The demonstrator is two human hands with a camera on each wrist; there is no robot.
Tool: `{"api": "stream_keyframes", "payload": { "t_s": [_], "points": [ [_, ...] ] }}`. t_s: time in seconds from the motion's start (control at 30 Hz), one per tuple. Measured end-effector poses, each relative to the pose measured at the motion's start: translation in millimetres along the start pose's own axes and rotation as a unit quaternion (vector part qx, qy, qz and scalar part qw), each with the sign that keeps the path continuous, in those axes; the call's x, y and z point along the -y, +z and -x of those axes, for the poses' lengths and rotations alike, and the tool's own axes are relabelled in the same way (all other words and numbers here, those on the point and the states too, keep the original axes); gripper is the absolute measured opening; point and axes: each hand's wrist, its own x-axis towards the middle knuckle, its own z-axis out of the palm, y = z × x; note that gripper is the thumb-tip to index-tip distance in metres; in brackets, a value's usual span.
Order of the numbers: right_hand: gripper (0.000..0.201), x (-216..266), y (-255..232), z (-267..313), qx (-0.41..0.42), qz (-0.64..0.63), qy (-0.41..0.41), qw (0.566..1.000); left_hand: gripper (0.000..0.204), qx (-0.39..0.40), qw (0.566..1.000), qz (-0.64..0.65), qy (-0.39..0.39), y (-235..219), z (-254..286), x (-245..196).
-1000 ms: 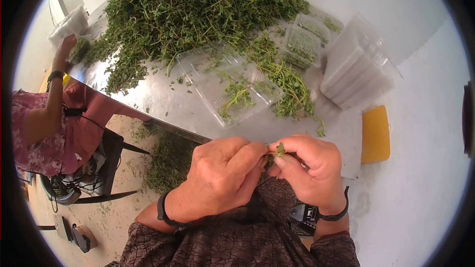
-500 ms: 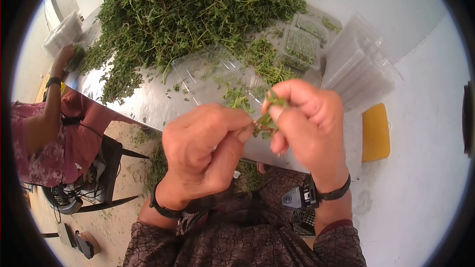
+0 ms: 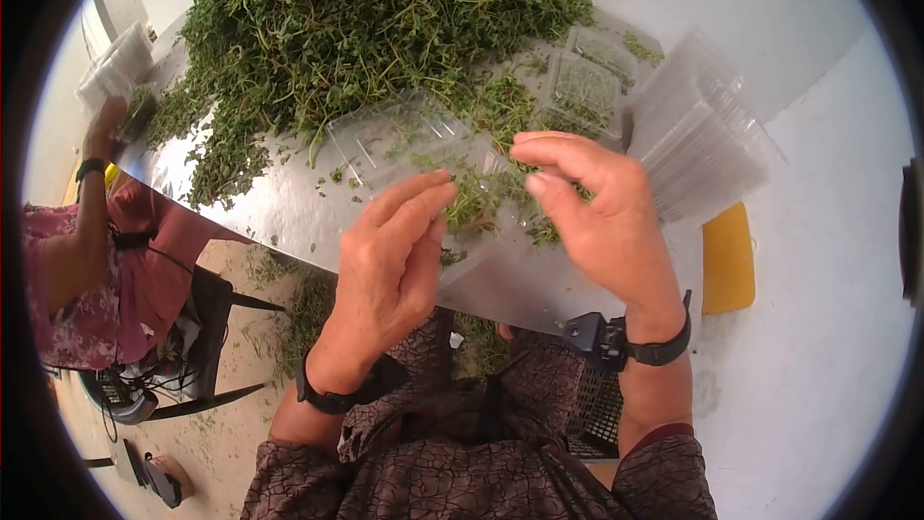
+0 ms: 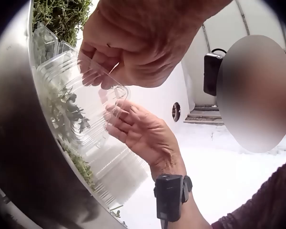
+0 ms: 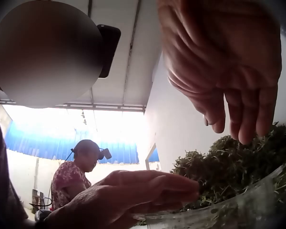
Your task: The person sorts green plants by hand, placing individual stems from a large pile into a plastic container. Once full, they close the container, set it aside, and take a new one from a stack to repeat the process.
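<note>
My left hand (image 3: 390,255) and right hand (image 3: 606,212) are held apart over the near side of an open clear plastic box (image 3: 385,140), fingers mostly straight and slightly bent. No sprig shows between the fingers of either hand. Between the hands, a small bunch of green leafy sprigs (image 3: 472,207) lies in the box's near half. In the left wrist view, the fingertips of the right hand (image 4: 145,136) overlap the box's clear rim. The right wrist view shows its palm and outstretched fingers (image 5: 248,114), with the left hand (image 5: 133,195) lying flat below.
A large heap of greens (image 3: 366,29) covers the back of the metal table (image 3: 298,221). Filled clear boxes (image 3: 582,87) and a tall stack of empty ones (image 3: 693,135) stand right. A yellow board (image 3: 729,260) hangs beside them. Another person (image 3: 77,260) works at left.
The hands, which pinched a sprig together near my body, have moved forward over the box and drawn apart. Their fingers have straightened and the sprig is out of them.
</note>
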Motion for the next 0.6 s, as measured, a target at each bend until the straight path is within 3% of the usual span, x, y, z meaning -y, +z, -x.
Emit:
{"api": "stream_keyframes", "payload": {
  "t_s": [0.1,0.17,0.3,0.43,0.5,0.6],
  "points": [
    [0.021,-8.4,-13.2,1.1,-0.021,-0.016,0.02,0.999,0.026,0.045,0.998,-0.04,0.008,-5.6,6.0,-0.1],
    [0.021,-18.8,-21.2,1.7,-0.058,0.047,0.086,0.993,0.028,0.107,0.988,-0.086,0.071,-8.9,8.3,-3.0],
    [0.027,-51.7,-27.4,-0.8,-0.06,0.143,0.166,0.974,0.024,0.163,0.975,-0.119,0.091,-4.5,22.7,-3.9],
    [0.036,-75.5,-22.2,-1.8,-0.03,0.249,0.157,0.955,0.027,0.136,0.972,-0.154,0.11,-0.3,28.6,-5.1],
    [0.042,-72.3,-19.4,-5.3,0.053,0.283,0.225,0.931,0.027,0.127,0.973,-0.162,0.106,-2.2,27.5,-7.1],
    [0.045,-80.5,-13.3,-5.9,0.052,0.317,0.208,0.924,0.028,0.111,0.973,-0.18,0.098,-2.7,25.7,-5.3]
  ]
}}
